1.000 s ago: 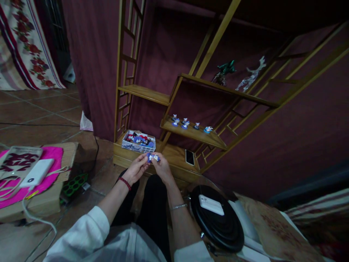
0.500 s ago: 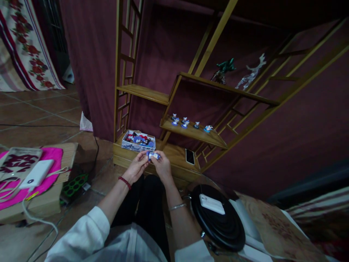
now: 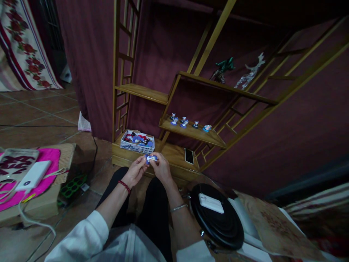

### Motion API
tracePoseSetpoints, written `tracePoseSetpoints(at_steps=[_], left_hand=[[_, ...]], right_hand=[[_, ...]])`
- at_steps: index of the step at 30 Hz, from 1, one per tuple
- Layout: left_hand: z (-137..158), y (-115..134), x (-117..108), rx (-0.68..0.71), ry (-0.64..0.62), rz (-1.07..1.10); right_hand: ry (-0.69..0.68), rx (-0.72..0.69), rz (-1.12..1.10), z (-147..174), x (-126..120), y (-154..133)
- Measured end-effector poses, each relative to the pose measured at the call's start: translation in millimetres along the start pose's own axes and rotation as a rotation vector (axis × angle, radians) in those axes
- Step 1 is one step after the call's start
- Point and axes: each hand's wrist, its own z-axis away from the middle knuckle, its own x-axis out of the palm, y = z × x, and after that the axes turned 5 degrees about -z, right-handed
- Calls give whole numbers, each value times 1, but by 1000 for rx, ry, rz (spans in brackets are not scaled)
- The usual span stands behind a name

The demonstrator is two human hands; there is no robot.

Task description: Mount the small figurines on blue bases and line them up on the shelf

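Between my two hands is a small blue-and-white figurine (image 3: 151,158), held above my knees in front of the shelf unit. My left hand (image 3: 137,169) pinches its base end from the left. The fingers of my right hand (image 3: 161,167) close on it from the right. Just beyond, a patterned open box (image 3: 137,146) on the unit's low ledge holds several red, blue and dark figurines. Several similar figurines (image 3: 184,124) stand upright on the middle shelf (image 3: 196,134), some blue and white, some dark.
A phone (image 3: 189,156) lies on the low ledge. Green and clear ornaments stand on the upper shelf (image 3: 229,86). At right, a white device (image 3: 211,203) rests on a round black stool (image 3: 218,225). At left are a power bank (image 3: 33,176) on pink cloth and a trailing cable.
The figurine has tilted and turned in my fingers, and both hands have dropped slightly. My knees have moved apart. The figurines on the shelf stay as they were.
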Motion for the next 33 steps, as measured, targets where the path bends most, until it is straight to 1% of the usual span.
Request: tracePoseSetpoints(at_steps=[3, 9, 15, 17, 21, 27, 30, 33], left_hand=[[0, -1, -3, -16, -19, 21], [-1, -2, -8, -62, -2, 76], [-2, 0, -5, -59, -9, 57], [-3, -1, -5, -49, -20, 55], [-4, -2, -6, -46, -36, 66], [-3, -1, 1, -92, -10, 62], [-2, -2, 3, -119, 12, 65], [-1, -5, 0, -138, 23, 73]], right_hand=[[-40, -23, 16, -1, 0, 0], [-86, -20, 22, -2, 1, -1], [-45, 90, 22, -3, 3, 6], [-44, 101, 16, -4, 3, 5], [-84, 38, 16, -6, -2, -1], [-156, -50, 35, -9, -14, -3], [-194, -68, 52, -8, -17, -2], [-223, -69, 64, -7, -16, -1]])
